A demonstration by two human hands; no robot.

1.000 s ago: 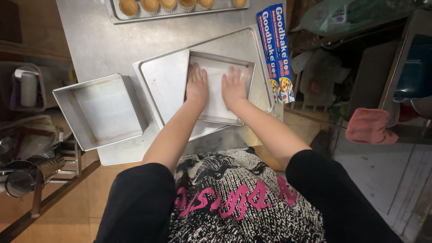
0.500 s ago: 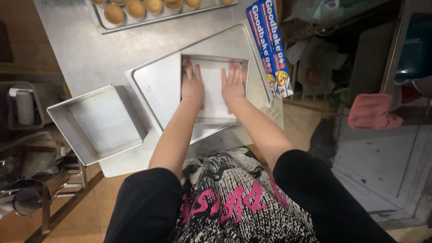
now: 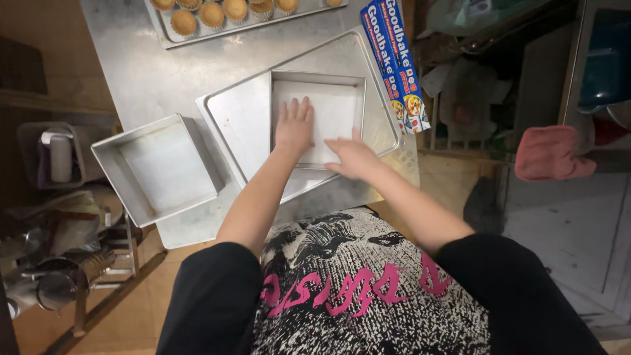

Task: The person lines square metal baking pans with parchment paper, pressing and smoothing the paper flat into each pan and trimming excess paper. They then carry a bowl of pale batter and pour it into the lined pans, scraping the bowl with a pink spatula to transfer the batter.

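Directly ahead of the person, on the steel table (image 3: 131, 72), a square metal pan (image 3: 318, 79) sits on a larger flat baking sheet (image 3: 240, 121), towards that sheet's far right part. A sheet of white lining paper (image 3: 332, 108) covers the pan floor. Both hands are at this pan. The left hand (image 3: 294, 126) lies flat inside it, palm down, fingers extended and close together, pointing away from the body; it presses the paper on the pan's left half and grips nothing. The right hand (image 3: 355, 158) is at the pan's near rim, palm down, its fingers pointing left towards the other hand; it is loosely open, and whether it touches the paper or only the rim cannot be told. The left hand therefore reaches deeper into the pan, while the right is at the near edge. The pan being square, it has no long axis; its sides run slightly skewed to the table edge, in line with the sheet beneath.

To the person's left, clear of the baking sheet, a second square pan (image 3: 158, 167) rests near the table's corner, apparently also lined with pale paper. At the far edge a tray of small golden cakes (image 3: 217, 16) runs across the table. A long blue carton (image 3: 394, 62) lies just beside the baking sheet's right edge. A pink cloth (image 3: 549, 154) hangs well apart to the right.
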